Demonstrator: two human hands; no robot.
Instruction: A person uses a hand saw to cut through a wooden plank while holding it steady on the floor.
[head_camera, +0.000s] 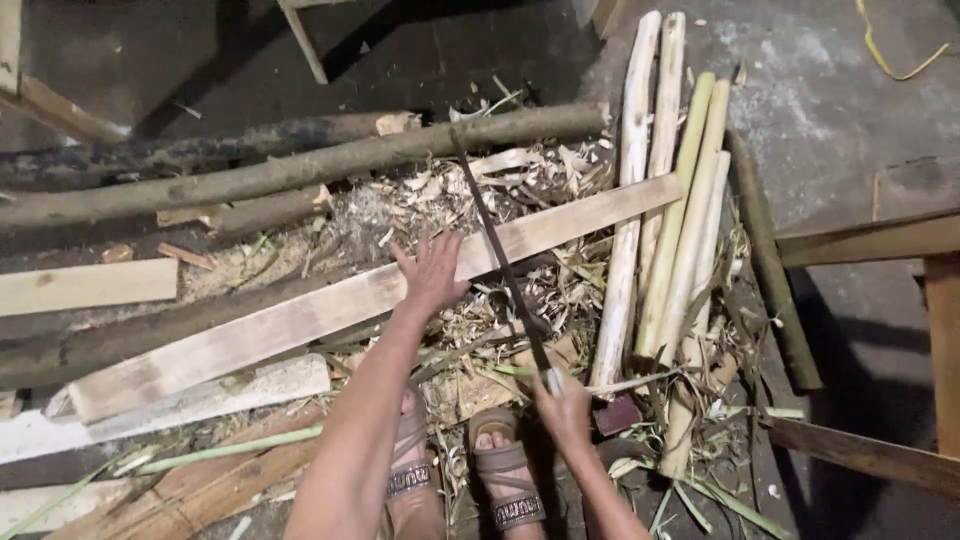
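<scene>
My left hand (432, 272) lies flat with fingers spread on a long pale wooden plank (300, 318) that runs diagonally across the floor. My right hand (564, 408) grips the handle end of a long thin dark saw blade (498, 250), which slants up and across the plank just right of my left hand. My two sandalled feet (460, 470) stand below, among shavings.
Several peeled bamboo poles (668, 220) lie upright at the right. Rough round logs (300, 170) stretch behind the plank. Wood shavings and sawdust (470, 200) cover the middle. Wooden furniture frames (880, 240) stand at the right edge; flat boards (85, 285) lie at the left.
</scene>
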